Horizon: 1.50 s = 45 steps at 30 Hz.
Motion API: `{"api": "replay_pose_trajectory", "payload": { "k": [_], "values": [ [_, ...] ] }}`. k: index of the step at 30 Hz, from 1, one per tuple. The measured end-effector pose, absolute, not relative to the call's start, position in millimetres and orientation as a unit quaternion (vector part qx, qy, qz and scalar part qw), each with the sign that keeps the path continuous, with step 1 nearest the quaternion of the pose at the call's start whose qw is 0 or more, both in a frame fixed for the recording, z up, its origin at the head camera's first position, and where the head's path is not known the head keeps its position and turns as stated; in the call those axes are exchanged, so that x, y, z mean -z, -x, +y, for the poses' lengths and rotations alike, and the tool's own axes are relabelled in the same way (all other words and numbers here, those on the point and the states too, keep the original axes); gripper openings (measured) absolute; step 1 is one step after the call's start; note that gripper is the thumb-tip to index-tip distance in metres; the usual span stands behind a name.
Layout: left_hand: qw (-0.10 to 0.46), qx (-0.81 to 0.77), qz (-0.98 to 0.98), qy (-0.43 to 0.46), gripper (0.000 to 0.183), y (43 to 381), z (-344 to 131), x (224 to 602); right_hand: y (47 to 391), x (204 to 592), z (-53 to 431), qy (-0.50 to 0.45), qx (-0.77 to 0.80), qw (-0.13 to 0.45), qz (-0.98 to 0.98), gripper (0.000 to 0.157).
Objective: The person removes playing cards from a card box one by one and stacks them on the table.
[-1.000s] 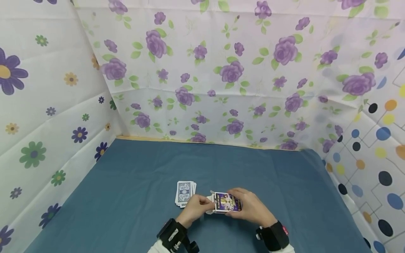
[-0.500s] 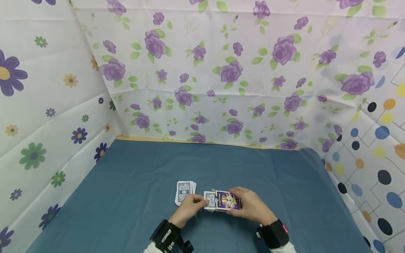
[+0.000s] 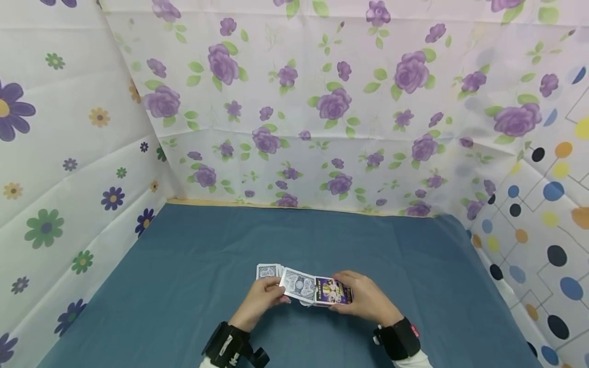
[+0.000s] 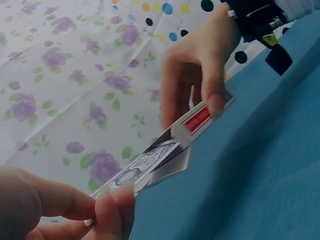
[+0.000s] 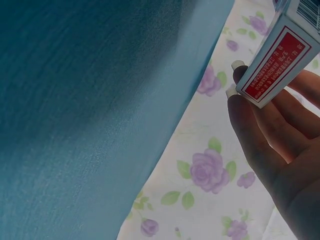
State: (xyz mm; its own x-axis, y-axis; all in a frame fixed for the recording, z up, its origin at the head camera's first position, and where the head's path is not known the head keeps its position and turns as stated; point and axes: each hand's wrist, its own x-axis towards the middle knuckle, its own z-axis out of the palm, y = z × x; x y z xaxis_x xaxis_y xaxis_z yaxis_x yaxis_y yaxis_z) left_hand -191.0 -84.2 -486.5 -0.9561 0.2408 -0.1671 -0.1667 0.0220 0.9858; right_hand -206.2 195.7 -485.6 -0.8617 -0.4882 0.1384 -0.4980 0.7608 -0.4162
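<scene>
My left hand (image 3: 259, 301) pinches the outer end of some blue-backed playing cards (image 3: 298, 285) that stick out of a card box. The cards' inner end is still inside the box. Around the purple card box (image 3: 330, 291) my right hand (image 3: 365, 299) holds on by its edges, fingers at the far side and thumb at the near side. In the left wrist view an opened white flap (image 4: 172, 165) hangs below the cards. A red panel on the box's narrow side (image 5: 275, 67) faces the right wrist camera. Behind my left hand lies a stack of playing cards (image 3: 268, 271), partly hidden.
A blue cloth (image 3: 207, 245) covers the table. Floral sheets (image 3: 294, 102) hang along its back and left, and a dotted sheet (image 3: 529, 230) hangs on the right. Both wrists wear black camera straps (image 3: 398, 340).
My left hand has moved left, drawing the cards out of the box until most of their length shows. My right hand and the box have stayed nearly in place.
</scene>
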Motion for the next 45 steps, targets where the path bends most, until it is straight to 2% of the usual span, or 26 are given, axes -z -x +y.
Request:
{"api": "replay_pose_trajectory", "payload": {
  "k": [15,22,34,45],
  "values": [
    [0.094,-0.705,0.702,0.035,0.036,205.0,-105.8,488.4,206.1,487.1,194.4,-0.262,-0.230,0.008,-0.937,0.068],
    [0.060,-0.678,0.730,0.056,0.027,221.8,-120.0,498.1,204.7,488.3,195.9,-0.261,-0.235,0.006,-0.936,0.068],
    [0.048,-0.639,0.760,0.106,0.025,252.7,-140.4,517.3,204.6,490.8,199.0,-0.258,-0.235,-0.004,-0.937,0.068],
    [-0.052,-0.546,0.831,0.090,0.013,250.7,-131.6,523.6,206.2,493.3,197.3,-0.256,-0.236,-0.018,-0.937,0.069]
  ]
}}
